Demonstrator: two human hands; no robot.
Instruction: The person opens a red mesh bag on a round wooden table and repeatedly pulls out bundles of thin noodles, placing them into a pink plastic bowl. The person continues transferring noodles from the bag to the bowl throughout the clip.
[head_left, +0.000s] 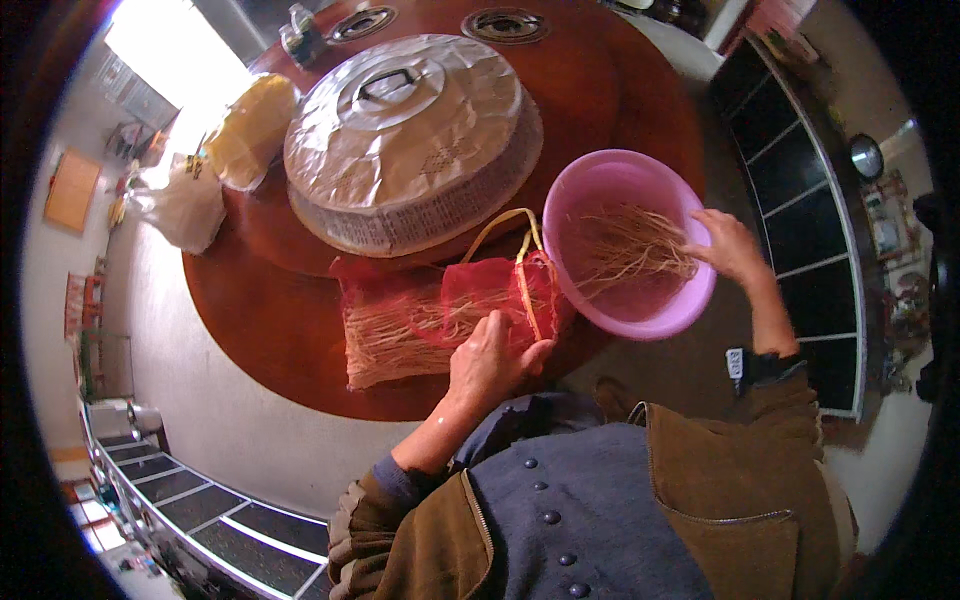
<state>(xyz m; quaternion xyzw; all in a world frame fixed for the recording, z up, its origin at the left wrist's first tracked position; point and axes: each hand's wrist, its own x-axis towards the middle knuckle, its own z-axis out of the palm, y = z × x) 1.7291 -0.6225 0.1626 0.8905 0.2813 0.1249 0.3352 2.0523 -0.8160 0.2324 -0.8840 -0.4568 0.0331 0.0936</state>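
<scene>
A red mesh bag (480, 285) lies on its side on the round wooden table, stuffed with thin tan strands like dried roots (394, 330). My left hand (495, 360) grips the bag's near edge, close to its mouth and the yellow strap (523, 279). To the right, a pink plastic basin (568, 195) is tilted towards the bag, and my right hand (726, 244) grasps its right rim. Inside the basin sits a loose bunch of similar strands (637, 240). Part of the bag's mouth is hidden by the basin and by my left hand.
A large foil-topped food cover (409, 142) stands behind the bag on the table (262, 337). Full plastic bags (180, 202) are at the left edge, bottles (301, 36) at the back left. Dark-fronted cabinets (802, 217) line the right side.
</scene>
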